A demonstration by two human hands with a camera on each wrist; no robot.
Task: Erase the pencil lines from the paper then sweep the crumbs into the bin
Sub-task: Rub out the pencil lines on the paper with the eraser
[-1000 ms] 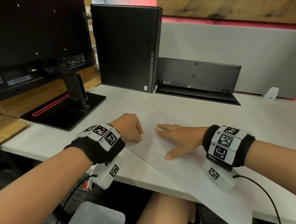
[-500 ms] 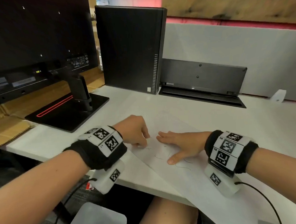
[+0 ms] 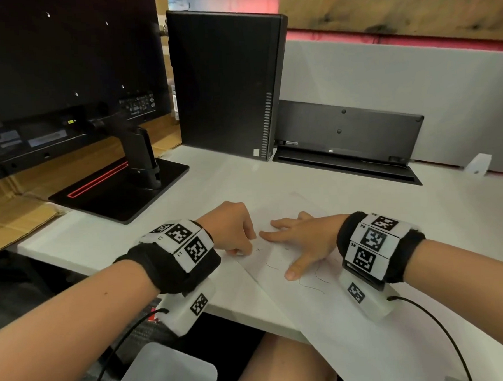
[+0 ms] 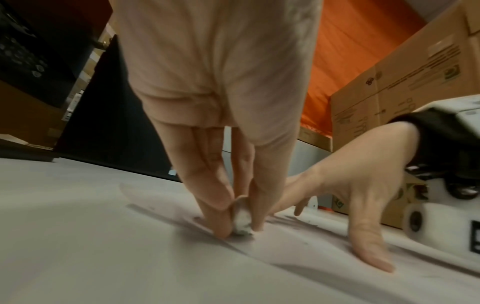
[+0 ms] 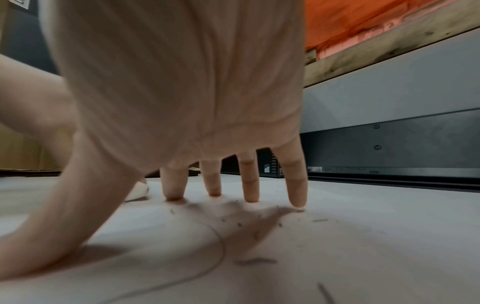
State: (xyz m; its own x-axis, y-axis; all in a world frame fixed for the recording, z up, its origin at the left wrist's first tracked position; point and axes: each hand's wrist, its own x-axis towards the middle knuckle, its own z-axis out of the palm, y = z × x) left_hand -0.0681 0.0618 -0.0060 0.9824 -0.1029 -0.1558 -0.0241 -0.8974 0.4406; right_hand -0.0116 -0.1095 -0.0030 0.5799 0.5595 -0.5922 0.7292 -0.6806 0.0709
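Observation:
A white sheet of paper (image 3: 332, 308) lies slanted on the white desk, with curved pencil lines (image 3: 310, 286) near its middle. My left hand (image 3: 232, 229) pinches a small white eraser (image 4: 242, 220) between thumb and fingers and presses its greyed tip onto the paper's left part. My right hand (image 3: 302, 240) lies flat on the sheet just right of it, fingers (image 5: 296, 185) spread and straight, thumb pointing toward me. Dark eraser crumbs (image 5: 239, 224) lie scattered under that palm. A pale bin (image 3: 166, 372) stands below the desk's front edge, left of my knee.
A monitor (image 3: 64, 83) on a black stand (image 3: 119, 191) fills the back left. A black computer tower (image 3: 227, 83) and a tilted black keyboard (image 3: 346, 135) stand against the grey partition. Cardboard lies at the far left. Cables hang from both wrist cameras.
My left hand with the eraser has shifted slightly right and toward me along the paper, closer to the right hand's fingertips. The right hand keeps pressing the sheet. The head view has drifted a little.

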